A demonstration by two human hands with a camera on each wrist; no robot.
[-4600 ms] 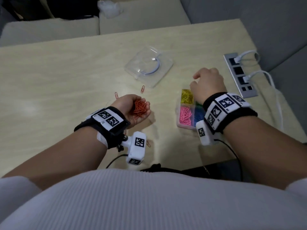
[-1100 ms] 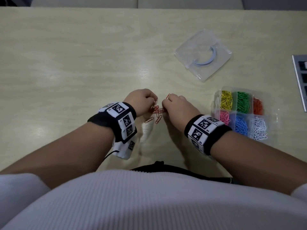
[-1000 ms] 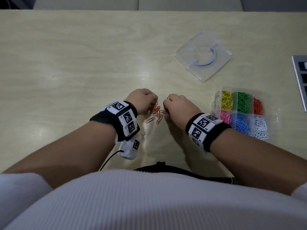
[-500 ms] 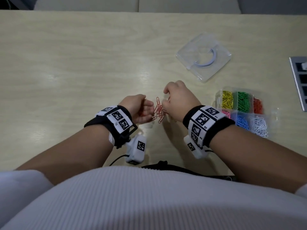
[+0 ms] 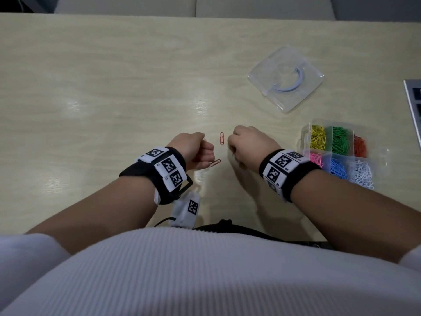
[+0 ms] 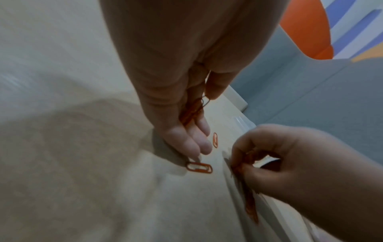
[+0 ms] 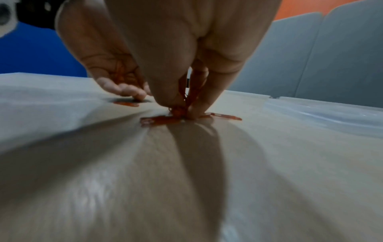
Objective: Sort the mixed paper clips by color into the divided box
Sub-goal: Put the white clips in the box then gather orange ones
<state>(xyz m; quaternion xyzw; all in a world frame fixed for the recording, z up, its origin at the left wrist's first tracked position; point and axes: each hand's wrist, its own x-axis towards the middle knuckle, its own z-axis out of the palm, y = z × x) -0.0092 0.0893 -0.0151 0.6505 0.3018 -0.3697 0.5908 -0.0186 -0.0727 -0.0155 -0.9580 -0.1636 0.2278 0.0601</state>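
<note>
Two loose orange wire paper clips [image 5: 222, 138] lie on the pale wooden table [image 5: 114, 87] between fists; left hand [image 5: 193, 149] and right hand [image 5: 248, 145] each clutch orange clips. Overfull grips could spill some short of the clear divided plastic box [image 5: 305, 139], well right.

Two loose orange paper clips [image 5: 222, 138] lie flat on the table, one upright in view, the other [image 5: 214, 163] slanted nearer the body. To their right sits the clear divided box [image 5: 305, 139], its six compartments holding yellow, green, orange, pink, blue and white clips.
</note>
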